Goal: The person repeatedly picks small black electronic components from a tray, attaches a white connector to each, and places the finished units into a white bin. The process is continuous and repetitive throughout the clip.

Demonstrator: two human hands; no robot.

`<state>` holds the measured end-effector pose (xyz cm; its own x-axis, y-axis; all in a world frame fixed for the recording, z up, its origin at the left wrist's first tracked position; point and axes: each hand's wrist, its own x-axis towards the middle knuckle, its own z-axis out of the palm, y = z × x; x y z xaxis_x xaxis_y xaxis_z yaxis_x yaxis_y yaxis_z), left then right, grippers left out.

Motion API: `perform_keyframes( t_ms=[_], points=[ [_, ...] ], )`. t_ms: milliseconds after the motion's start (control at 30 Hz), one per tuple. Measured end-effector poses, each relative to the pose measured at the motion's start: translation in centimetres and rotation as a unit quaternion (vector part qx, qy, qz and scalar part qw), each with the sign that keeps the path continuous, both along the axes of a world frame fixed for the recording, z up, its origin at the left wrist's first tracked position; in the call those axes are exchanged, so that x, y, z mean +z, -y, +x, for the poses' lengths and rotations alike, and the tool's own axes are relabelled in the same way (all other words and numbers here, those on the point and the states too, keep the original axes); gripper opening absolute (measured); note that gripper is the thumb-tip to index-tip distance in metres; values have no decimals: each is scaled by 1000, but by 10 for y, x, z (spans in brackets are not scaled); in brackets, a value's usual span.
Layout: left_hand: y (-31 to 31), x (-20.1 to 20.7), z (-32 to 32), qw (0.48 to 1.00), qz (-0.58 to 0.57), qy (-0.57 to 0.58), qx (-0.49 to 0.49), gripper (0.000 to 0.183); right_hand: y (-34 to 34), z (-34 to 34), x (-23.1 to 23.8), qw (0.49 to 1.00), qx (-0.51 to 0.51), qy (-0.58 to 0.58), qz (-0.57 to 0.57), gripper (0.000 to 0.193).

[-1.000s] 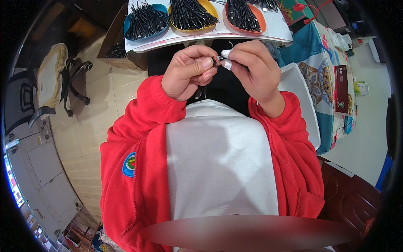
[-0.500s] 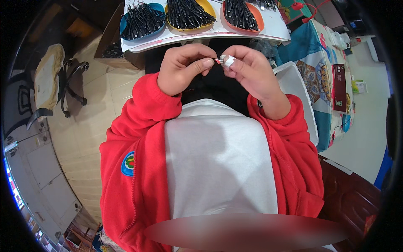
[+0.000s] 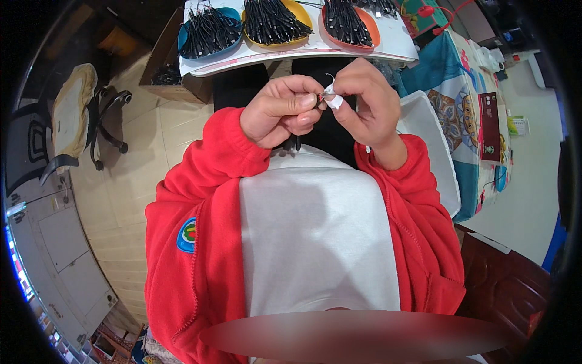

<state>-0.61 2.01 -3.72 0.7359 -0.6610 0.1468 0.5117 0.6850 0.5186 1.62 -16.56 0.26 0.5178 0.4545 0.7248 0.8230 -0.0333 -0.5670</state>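
Note:
My left hand [image 3: 284,110] is closed in a pinch on a short black cable [image 3: 295,143], whose lower part hangs down below the fingers. At its upper end, thin wires with a bit of red stand out between the two hands. My right hand [image 3: 371,106] is closed too, its thumb and forefinger meeting at those wires. White wrapping [image 3: 334,102], like tape or cloth, covers these fingertips, and a thin pale strand sticks up beside them. Both hands are held in front of my body, just short of the white table. The fingers partly hide the wire ends.
On the white table [image 3: 260,57] ahead, bundled black cables fill a blue tray [image 3: 209,53], a yellow tray [image 3: 307,11] and an orange tray [image 3: 374,33]. A cardboard box [image 3: 179,92] stands left, a white foam bin [image 3: 438,145] right. An office chair [image 3: 66,124] is far left.
Both hands have turned and come closer together at the wire end. My left hand has moved slightly right and down, and the hanging cable now shows below it.

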Motion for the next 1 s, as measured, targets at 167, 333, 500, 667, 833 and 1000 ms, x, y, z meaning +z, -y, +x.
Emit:
perform_keyframes(
  t_ms=[167,333,500,667,833,1000],
  points=[
    [-11,16,-6,934,243,190,183,15,-6,-15,-15,959,63,-245,129,10],
    [-14,25,-10,847,338,284,297,16,4,-3,-8,989,8,-137,58,13],
    [-14,31,-2,813,371,308,325,16,0,13,7,985,-83,141,-58,28],
    [-14,39,9,788,417,299,340,16,-8,30,9,951,-141,252,-111,28],
    [-10,45,35,573,509,482,424,14,-10,54,1,939,-200,246,-135,24],
    [-3,51,69,471,599,533,367,16,-12,82,-11,960,-223,126,-118,20]
  ],
)
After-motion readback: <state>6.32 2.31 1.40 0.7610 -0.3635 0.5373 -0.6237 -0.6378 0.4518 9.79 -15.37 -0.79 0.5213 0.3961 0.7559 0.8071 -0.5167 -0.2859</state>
